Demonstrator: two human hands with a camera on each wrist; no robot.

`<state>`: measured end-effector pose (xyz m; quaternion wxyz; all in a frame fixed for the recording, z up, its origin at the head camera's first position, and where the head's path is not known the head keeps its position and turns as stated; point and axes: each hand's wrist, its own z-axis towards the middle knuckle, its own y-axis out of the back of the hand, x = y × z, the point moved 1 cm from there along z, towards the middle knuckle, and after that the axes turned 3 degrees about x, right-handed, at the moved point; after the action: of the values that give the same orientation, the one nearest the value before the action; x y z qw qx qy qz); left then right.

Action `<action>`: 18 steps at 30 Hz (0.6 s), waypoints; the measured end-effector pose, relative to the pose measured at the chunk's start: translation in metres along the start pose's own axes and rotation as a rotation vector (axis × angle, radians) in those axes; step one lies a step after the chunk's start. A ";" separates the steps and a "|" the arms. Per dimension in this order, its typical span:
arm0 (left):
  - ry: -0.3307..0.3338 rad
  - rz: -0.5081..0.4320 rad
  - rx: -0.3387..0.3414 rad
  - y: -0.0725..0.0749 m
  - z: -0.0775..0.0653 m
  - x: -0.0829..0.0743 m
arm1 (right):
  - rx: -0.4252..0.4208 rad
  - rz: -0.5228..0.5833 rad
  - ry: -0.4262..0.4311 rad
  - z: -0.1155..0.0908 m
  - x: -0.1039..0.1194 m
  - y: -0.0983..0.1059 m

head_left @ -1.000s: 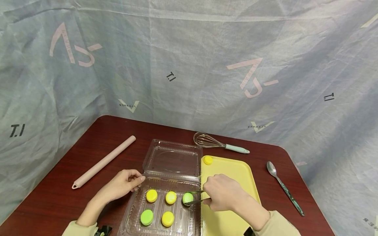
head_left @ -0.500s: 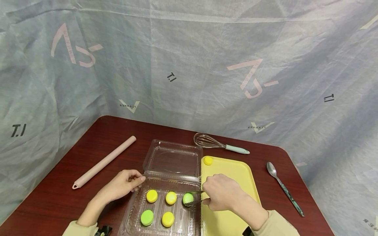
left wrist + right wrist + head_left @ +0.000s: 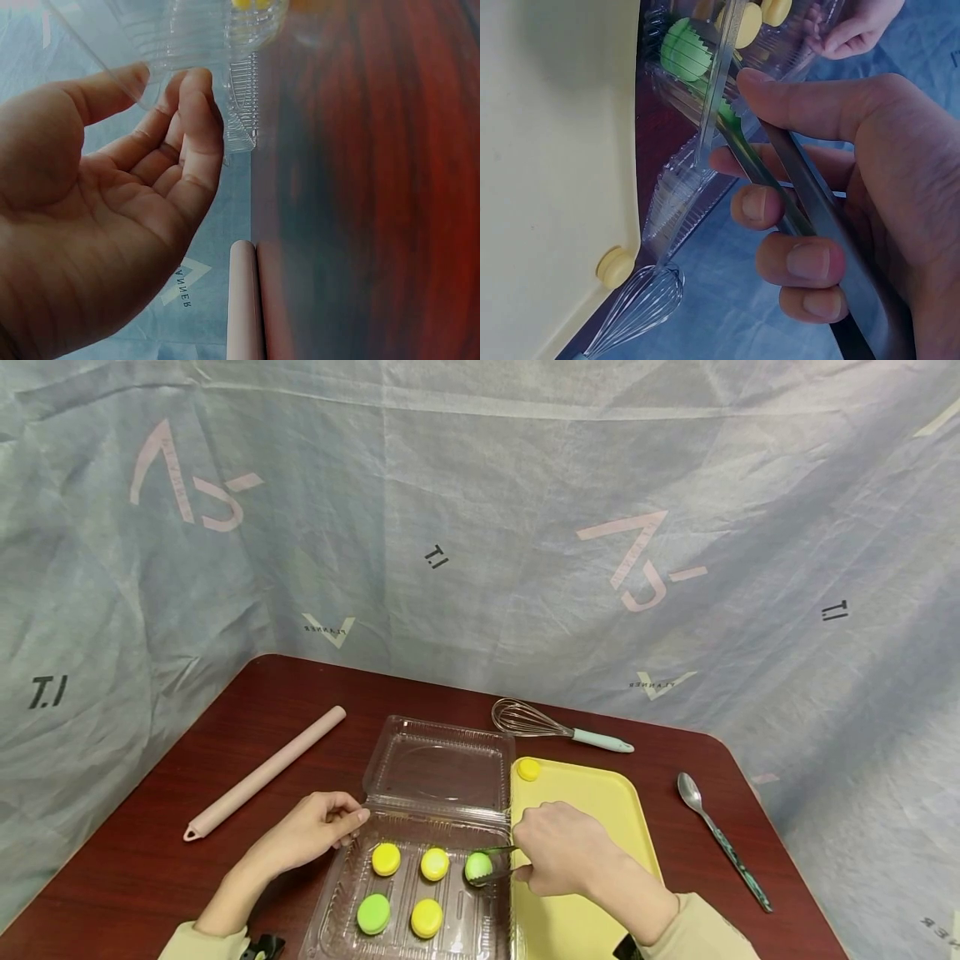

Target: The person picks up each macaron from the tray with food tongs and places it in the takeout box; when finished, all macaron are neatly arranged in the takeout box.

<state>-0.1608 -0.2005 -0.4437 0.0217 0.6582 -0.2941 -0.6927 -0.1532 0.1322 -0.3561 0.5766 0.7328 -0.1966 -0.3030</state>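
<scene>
My right hand (image 3: 566, 850) grips metal tongs (image 3: 802, 180). Their jagged tips reach into the near half of an open clear plastic clamshell container (image 3: 461, 935), on either side of a light green macaron (image 3: 477, 867) at its right. Also in that half are three yellow macarons, such as the front one (image 3: 427, 917), and a darker green macaron (image 3: 373, 913). At the container's left rim my left hand (image 3: 142, 165) pinches the plastic edge between thumb and fingers. The container's lid (image 3: 442, 764) lies folded back, away from me.
A yellow tray (image 3: 600, 793) adjoins the container on the right, with one yellow macaron (image 3: 528, 769) in its far left corner. Behind lies a whisk (image 3: 562, 727). A spoon (image 3: 723, 839) is at the far right, and a pink rolling pin (image 3: 266, 772) on the left.
</scene>
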 end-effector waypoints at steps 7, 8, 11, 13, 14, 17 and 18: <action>0.005 -0.002 0.000 0.000 0.000 0.001 | -0.005 -0.010 -0.005 0.000 0.000 0.000; 0.005 0.000 0.000 0.000 0.000 0.001 | -0.006 -0.012 -0.005 0.000 0.000 0.000; 0.007 0.005 -0.003 0.000 0.000 0.000 | -0.008 -0.014 -0.004 0.000 0.000 -0.001; 0.007 0.007 -0.004 0.000 0.000 0.000 | -0.010 -0.013 -0.002 0.000 0.000 -0.001; 0.008 0.007 -0.004 0.000 0.000 0.000 | -0.011 -0.014 -0.002 0.000 0.000 -0.001; 0.009 0.005 -0.001 0.000 0.000 0.000 | -0.014 -0.011 0.002 -0.001 0.000 0.000; 0.010 0.003 0.001 0.000 0.000 0.000 | -0.012 -0.012 0.002 -0.001 0.000 0.000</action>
<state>-0.1608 -0.2005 -0.4437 0.0241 0.6610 -0.2954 -0.6894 -0.1526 0.1328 -0.3563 0.5796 0.7307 -0.1899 -0.3068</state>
